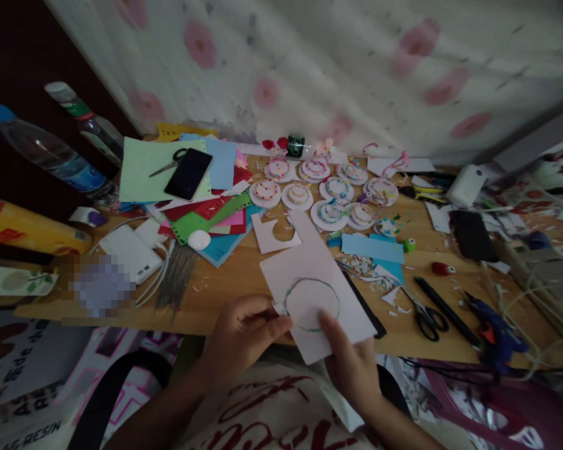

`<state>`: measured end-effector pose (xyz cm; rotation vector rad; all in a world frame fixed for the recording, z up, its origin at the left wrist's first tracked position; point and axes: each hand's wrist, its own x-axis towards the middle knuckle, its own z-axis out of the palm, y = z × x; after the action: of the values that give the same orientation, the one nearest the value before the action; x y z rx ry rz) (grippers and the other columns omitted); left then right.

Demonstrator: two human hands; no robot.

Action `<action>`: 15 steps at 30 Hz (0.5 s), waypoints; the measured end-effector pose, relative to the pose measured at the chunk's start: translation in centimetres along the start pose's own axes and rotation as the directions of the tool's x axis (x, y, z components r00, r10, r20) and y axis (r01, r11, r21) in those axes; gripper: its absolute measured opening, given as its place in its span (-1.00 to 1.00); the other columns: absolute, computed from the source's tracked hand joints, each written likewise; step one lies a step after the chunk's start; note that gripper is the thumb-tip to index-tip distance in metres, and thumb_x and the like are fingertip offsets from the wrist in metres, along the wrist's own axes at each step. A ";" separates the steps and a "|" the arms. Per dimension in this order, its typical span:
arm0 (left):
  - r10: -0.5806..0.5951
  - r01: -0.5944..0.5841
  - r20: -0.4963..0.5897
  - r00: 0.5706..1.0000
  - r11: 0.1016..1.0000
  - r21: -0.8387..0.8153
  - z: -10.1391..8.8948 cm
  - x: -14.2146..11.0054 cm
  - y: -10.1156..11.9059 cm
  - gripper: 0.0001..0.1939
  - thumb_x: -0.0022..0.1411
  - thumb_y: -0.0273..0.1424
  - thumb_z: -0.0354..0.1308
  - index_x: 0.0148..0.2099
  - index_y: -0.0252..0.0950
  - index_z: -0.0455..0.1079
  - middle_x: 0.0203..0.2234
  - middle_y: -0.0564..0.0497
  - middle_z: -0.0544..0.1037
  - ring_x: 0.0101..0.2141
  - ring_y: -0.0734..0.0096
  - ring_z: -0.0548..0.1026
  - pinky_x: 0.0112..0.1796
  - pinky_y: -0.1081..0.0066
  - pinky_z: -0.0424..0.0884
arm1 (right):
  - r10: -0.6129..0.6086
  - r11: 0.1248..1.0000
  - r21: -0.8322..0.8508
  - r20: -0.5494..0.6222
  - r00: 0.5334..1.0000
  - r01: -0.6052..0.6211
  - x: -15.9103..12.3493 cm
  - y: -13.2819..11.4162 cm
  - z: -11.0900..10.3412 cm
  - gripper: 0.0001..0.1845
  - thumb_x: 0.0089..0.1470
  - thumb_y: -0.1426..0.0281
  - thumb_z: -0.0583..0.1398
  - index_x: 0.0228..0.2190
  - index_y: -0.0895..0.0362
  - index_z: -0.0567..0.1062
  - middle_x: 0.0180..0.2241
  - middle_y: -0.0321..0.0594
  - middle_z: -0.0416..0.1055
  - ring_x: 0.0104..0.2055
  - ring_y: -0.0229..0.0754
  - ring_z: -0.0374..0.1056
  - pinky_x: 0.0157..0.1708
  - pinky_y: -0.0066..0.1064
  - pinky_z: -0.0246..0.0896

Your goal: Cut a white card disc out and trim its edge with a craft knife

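Observation:
A white foam sheet (319, 262) lies at the wooden table's near edge, with a ring of thin coloured strip (312, 303) laid on it. My left hand (244, 337) has its fingers pinched on the ring's left end, against the sheet. At the ring's lower right, my right hand (351, 369) presses its forefinger down on the sheet, other fingers curled.
Several decorated round discs (331, 187) sit mid-table. Black scissors (426, 319), a black pen (445, 309) and a blue glue gun (495, 331) lie at the right. Coloured paper sheets (206, 219), a phone (188, 174), a power bank (130, 251) and bottles (51, 153) crowd the left.

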<state>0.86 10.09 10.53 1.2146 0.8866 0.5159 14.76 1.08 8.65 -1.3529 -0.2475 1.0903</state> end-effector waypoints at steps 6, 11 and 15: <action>0.005 0.034 0.147 0.989 0.965 -0.260 -1.5 0.2 -0.4 -0.62 0.11 -0.06 0.30 -0.41 -0.33 0.52 -0.62 -0.01 0.54 -0.59 0.50 0.40 -0.52 0.50 0.31 | 0.301 0.882 0.360 0.070 0.951 -0.306 2.1 -1.9 0.2 -0.64 -0.22 0.28 0.47 -0.34 0.11 0.57 -0.46 -0.29 0.52 -0.45 -0.21 0.42 -0.55 -0.50 0.38; 0.073 -0.066 -0.036 0.997 0.985 0.160 -1.4 1.0 0.0 -0.59 0.26 -0.13 0.13 -0.53 -0.30 0.37 -0.63 0.06 0.44 -0.55 0.50 0.40 -0.48 0.50 0.29 | 0.307 0.824 0.437 0.192 0.932 -0.361 2.3 -2.2 0.0 -0.73 -0.14 0.34 0.44 -0.37 0.13 0.54 -0.56 -0.37 0.40 -0.56 -0.34 0.28 -0.63 -0.59 0.24; 0.132 -0.132 0.020 0.991 0.946 0.296 -0.6 1.2 0.5 -0.56 0.31 -0.18 0.01 -0.58 -0.28 0.26 -0.67 0.11 0.31 -0.58 0.52 0.29 -0.51 0.48 0.18 | 0.313 0.769 0.464 0.325 0.892 -0.439 1.9 -2.5 0.8 -0.73 -0.16 0.35 0.45 -0.39 0.14 0.53 -0.56 -0.40 0.36 -0.57 -0.40 0.23 -0.63 -0.64 0.17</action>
<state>1.10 11.53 10.59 1.5568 0.9088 0.5007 16.38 3.37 10.25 -0.7849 0.1706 1.5280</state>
